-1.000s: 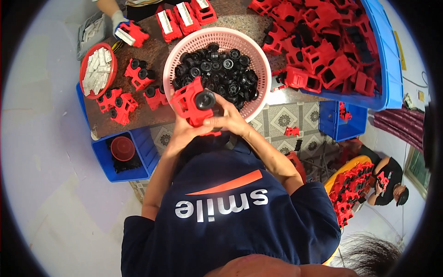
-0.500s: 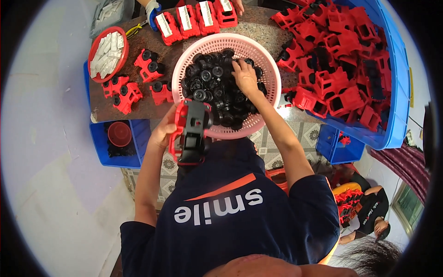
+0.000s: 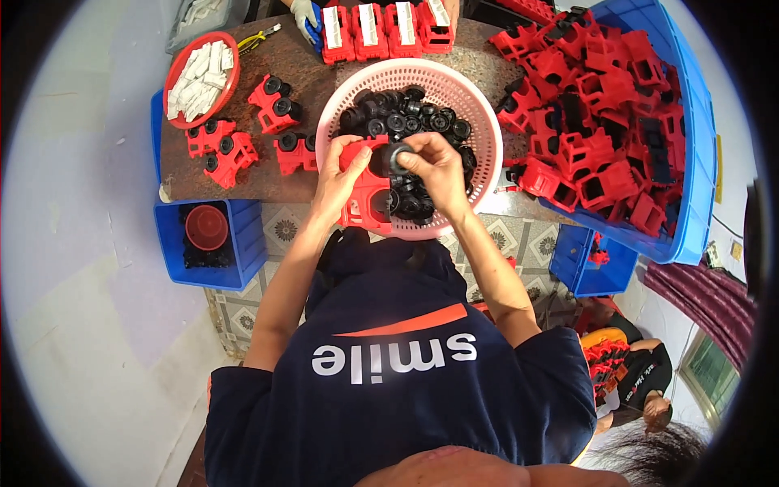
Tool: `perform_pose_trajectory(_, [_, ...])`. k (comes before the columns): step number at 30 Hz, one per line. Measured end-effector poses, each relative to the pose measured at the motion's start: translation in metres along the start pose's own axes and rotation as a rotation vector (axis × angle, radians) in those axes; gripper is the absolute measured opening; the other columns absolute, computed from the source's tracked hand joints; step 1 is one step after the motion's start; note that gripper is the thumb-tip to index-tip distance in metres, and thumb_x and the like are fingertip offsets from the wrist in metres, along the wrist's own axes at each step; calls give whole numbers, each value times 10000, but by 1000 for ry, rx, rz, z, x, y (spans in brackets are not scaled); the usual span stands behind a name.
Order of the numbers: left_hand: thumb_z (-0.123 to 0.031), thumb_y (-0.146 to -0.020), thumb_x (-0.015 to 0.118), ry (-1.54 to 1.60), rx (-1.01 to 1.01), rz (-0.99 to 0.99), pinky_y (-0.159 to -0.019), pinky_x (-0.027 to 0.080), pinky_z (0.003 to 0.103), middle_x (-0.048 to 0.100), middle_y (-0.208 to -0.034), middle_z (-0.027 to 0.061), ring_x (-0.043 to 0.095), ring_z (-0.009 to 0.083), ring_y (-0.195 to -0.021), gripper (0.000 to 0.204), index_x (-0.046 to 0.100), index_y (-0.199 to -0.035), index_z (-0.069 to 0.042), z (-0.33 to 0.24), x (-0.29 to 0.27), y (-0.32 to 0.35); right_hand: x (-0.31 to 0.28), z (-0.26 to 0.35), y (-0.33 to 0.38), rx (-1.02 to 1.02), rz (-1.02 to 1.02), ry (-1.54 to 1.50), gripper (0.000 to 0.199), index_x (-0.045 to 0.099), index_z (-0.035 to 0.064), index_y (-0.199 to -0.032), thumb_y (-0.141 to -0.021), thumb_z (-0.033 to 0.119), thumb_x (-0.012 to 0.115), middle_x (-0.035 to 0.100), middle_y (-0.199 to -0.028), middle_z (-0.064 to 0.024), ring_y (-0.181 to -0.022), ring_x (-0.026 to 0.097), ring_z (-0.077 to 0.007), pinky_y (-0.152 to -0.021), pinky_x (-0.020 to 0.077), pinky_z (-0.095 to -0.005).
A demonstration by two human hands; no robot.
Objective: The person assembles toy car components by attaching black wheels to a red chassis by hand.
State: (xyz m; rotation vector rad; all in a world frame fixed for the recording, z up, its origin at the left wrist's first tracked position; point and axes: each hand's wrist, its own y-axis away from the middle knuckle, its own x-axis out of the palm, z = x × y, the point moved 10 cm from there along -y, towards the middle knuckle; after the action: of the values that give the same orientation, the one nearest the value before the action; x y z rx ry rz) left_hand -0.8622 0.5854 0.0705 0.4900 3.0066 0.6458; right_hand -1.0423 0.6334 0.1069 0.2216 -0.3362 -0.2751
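My left hand (image 3: 342, 177) grips a red and black plastic toy truck body (image 3: 367, 195), tilted on its side above the near part of a pink perforated basket (image 3: 487, 134). Between thumb and fingers my right hand (image 3: 438, 172) pinches a black toy wheel (image 3: 399, 157) against the dark edge of the truck body. Whether the wheel is seated on an axle I cannot tell. Many loose black wheels (image 3: 440, 122) fill the basket beneath both hands. To the left, several red truck bodies with black wheels (image 3: 230, 159) lie on the stone tabletop (image 3: 284, 185).
A big blue bin (image 3: 699, 162) heaped with red truck bodies (image 3: 592, 146) stands right. White parts fill a red basket (image 3: 234, 73) beside yellow pliers (image 3: 258, 37). Another person's gloved hand (image 3: 306, 18) is near red trucks with white tops (image 3: 369, 28). Blue crates (image 3: 247, 243) sit below.
My right hand has come out of the wheel pile with a wheel and brought it to the truck body. My left hand has moved right and turned the body over the basket.
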Motion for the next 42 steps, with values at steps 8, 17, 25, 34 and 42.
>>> perform_pose_trajectory(8, [-253,-748,851,-127,3,205,-946,462,339,515,-1219,97,505,188,-1153,579,519,-1176,-51,-17,17,15,-4,-11,14,-122,-28,570,551,586,-11,-1099,-754,344,828,573,-1139,-127,-1066,563,-191,-880,474,-330])
perform_pose_trajectory(17, [-95,-704,862,95,-212,296,-946,490,369,534,-1223,141,562,232,-1114,954,242,-1428,-108,5,30,50,7,-53,43,81,82,260,501,593,-20,-1207,-831,281,731,625,-1104,-101,-1034,585,-169,-918,471,-320])
perform_pose_trajectory(25, [-92,-785,799,323,-280,-267,-922,540,398,492,-1282,177,579,247,-1125,846,222,-1400,-30,30,-10,9,-91,-85,-94,-317,-170,1692,510,569,120,-1133,-698,264,794,539,-973,-133,-852,611,-319,-753,507,-453])
perform_pose_trajectory(34, [-99,-761,824,301,-97,-337,-906,528,377,506,-1265,149,578,220,-1107,810,277,-1356,-60,19,-23,-23,-49,-22,-47,46,39,422,266,623,56,-1076,-856,160,731,677,-951,-53,-873,639,-142,-767,523,-291])
perform_pose_trajectory(42, [-138,-720,861,165,-45,-273,-943,515,407,482,-1276,162,541,258,-1165,871,286,-1370,-67,-9,-11,-17,21,-45,5,208,230,147,243,628,-8,-1038,-834,49,748,663,-914,-18,-802,612,-82,-722,521,-236])
